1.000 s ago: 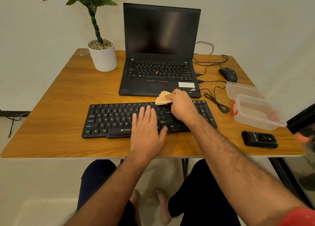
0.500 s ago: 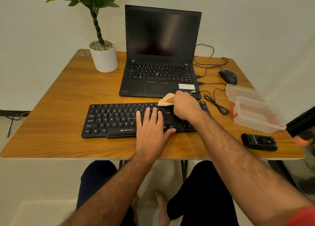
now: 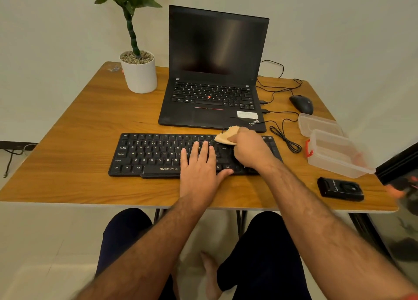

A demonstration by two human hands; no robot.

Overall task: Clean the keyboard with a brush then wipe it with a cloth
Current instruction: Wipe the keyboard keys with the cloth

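A black keyboard point(image 3: 153, 155) lies across the front of the wooden table point(image 3: 74, 127). My left hand point(image 3: 199, 170) lies flat on its middle keys, fingers straight, holding it down. My right hand point(image 3: 251, 150) grips a small tan cloth point(image 3: 226, 135) and presses it on the keyboard's right part, near the top row. Most of the cloth is hidden under the hand. No brush is in view.
An open black laptop point(image 3: 214, 73) stands behind the keyboard, a potted plant point(image 3: 140, 71) at the back left. A mouse point(image 3: 302, 104) and cables point(image 3: 285, 136) lie to the right, with clear plastic boxes point(image 3: 334, 155) and a small black device point(image 3: 340, 189) near the right edge.
My right hand has slid the cloth a little to the right along the keyboard's upper rows. My left hand has shifted slightly right with it and still lies flat.
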